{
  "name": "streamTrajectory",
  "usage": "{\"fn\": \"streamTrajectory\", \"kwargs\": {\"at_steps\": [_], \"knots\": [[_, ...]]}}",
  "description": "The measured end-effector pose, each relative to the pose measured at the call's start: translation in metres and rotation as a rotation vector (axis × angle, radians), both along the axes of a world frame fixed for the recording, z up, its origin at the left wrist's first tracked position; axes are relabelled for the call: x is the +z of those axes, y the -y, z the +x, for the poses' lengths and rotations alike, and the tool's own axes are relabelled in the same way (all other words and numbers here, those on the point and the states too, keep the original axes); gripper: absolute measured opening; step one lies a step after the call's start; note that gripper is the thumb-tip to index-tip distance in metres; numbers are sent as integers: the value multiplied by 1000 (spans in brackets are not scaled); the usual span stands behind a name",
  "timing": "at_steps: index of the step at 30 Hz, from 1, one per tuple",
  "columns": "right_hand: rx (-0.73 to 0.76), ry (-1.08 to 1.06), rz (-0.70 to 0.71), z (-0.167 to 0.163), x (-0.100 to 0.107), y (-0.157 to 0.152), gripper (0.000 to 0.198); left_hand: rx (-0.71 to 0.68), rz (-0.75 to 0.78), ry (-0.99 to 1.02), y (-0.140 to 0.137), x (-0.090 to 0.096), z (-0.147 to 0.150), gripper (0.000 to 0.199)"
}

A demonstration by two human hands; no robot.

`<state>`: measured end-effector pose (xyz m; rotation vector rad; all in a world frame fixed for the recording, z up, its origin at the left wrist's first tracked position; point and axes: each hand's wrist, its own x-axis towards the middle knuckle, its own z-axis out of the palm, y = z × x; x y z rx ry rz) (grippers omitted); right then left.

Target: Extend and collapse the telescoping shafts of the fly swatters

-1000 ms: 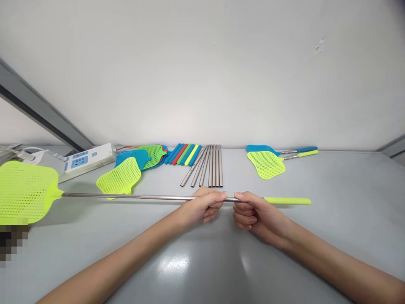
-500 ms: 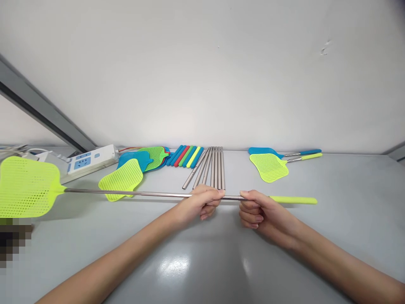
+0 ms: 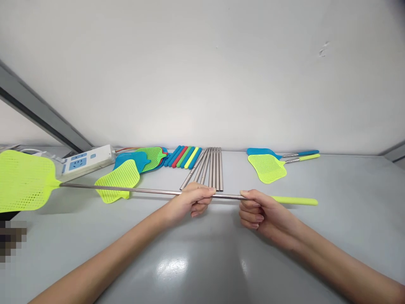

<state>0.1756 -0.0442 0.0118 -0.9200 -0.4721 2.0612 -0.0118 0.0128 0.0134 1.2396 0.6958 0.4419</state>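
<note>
A fly swatter [image 3: 27, 181] with a yellow-green mesh head, a long thin metal rod and a yellow-green grip spans the view above the table, head at the left. My left hand [image 3: 194, 200] is closed round the middle of its rod. Further right, my right hand [image 3: 261, 209] grips the same swatter where the rod meets the grip, whose end sticks out to the right. Beyond my left hand lie several metal rods [image 3: 217, 169]. A loose yellow-green swatter head [image 3: 118, 179] lies behind the held rod.
Blue and green swatter heads [image 3: 129, 162] are piled at the back left beside a white power strip [image 3: 87, 162]. Coloured grips [image 3: 183, 157] lie in a row by the wall. At the back right are two swatters with short rods, one blue [image 3: 262, 152], one yellow-green [image 3: 267, 169].
My left hand has moved a little left along with the rod, and the swatter head has shifted left and slightly up. My right hand stays almost in place. The view has shifted slightly.
</note>
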Motion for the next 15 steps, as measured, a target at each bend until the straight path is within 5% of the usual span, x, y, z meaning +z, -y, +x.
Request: {"fn": "streamTrajectory", "kwargs": {"at_steps": [15], "knots": [[-27,-9,-59,-1,-12,0,34,13,-74,-47,1,-12,-14,42]]}}
